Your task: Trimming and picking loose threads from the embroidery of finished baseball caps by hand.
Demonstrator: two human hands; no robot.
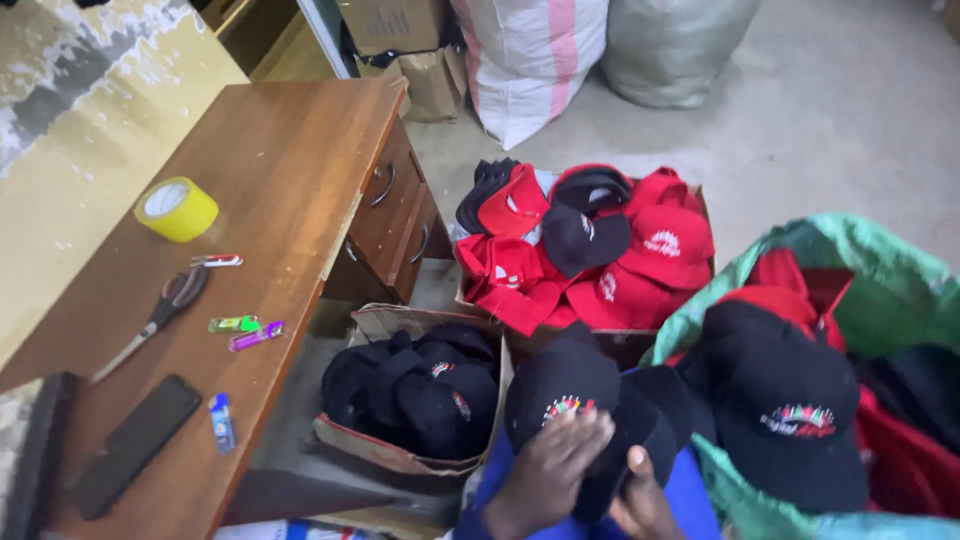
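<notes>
At the bottom centre, my left hand point(548, 470) lies flat with spread fingers on the crown of a black cap point(560, 385) with an embroidered emblem. My right hand point(642, 500) grips the black fabric of that cap from below, thumb up. Just right of it, another black cap point(790, 405) with a similar emblem rests on top of red and black caps inside a green woven sack point(890, 290).
A cardboard box of black caps point(415, 390) sits left of my hands; a box of red and black caps point(590, 250) lies behind. The wooden desk point(290, 160) at left holds yellow tape point(176, 208), scissors point(160, 315), lighters and a phone point(135, 440). Sacks point(530, 60) stand at the back.
</notes>
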